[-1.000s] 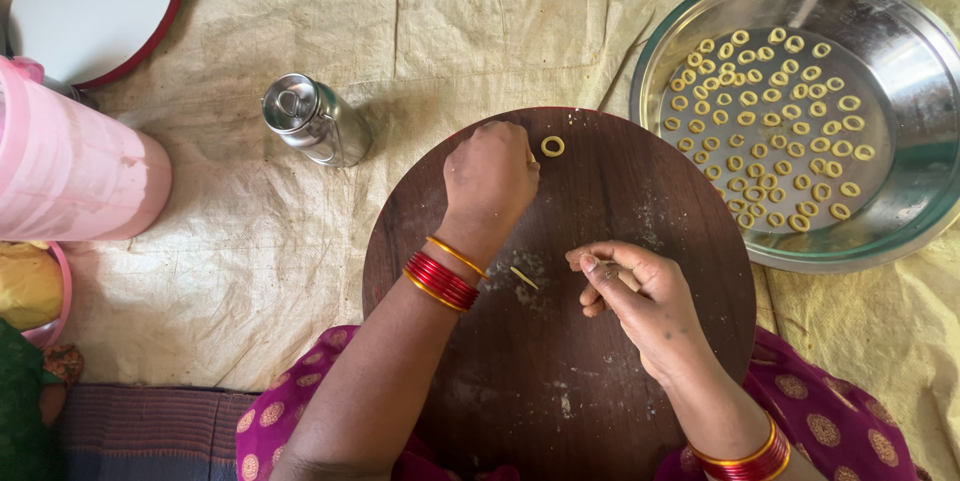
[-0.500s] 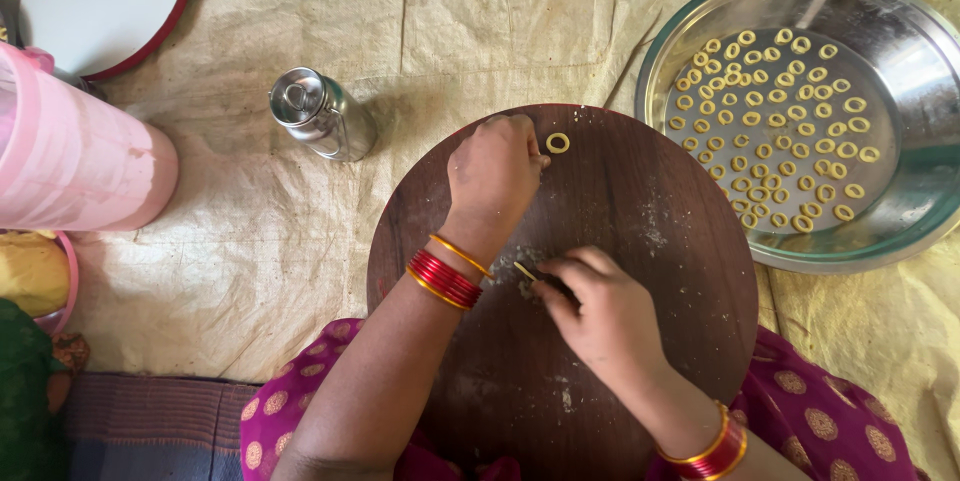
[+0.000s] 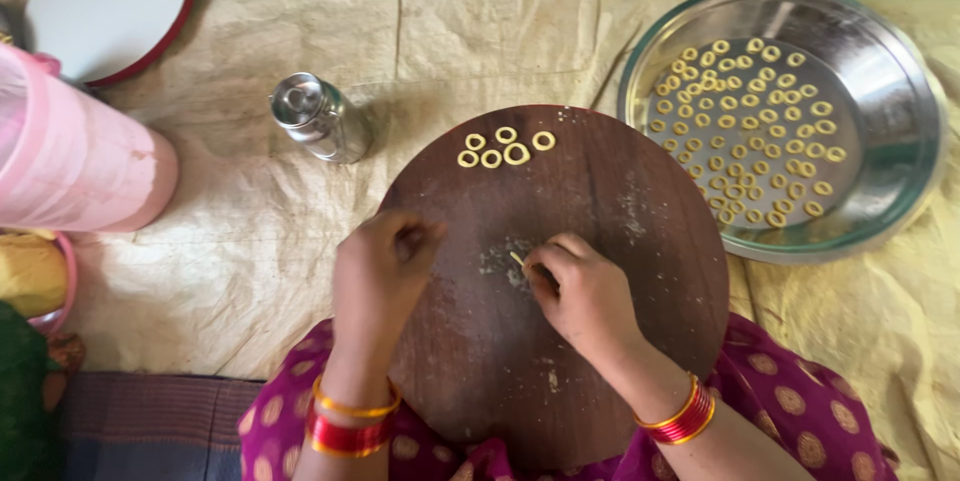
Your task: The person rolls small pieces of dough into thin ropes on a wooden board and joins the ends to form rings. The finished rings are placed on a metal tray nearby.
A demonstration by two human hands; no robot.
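Beige cloth covers the floor, creased. Round steel tray holds many small dough rings, too many to count. Round dark wooden board, flour-dusted, carries five dough rings at its far edge. Left hand rests curled on the board, fingers pressed together. Right hand pinches a thin dough strip at the board's middle.
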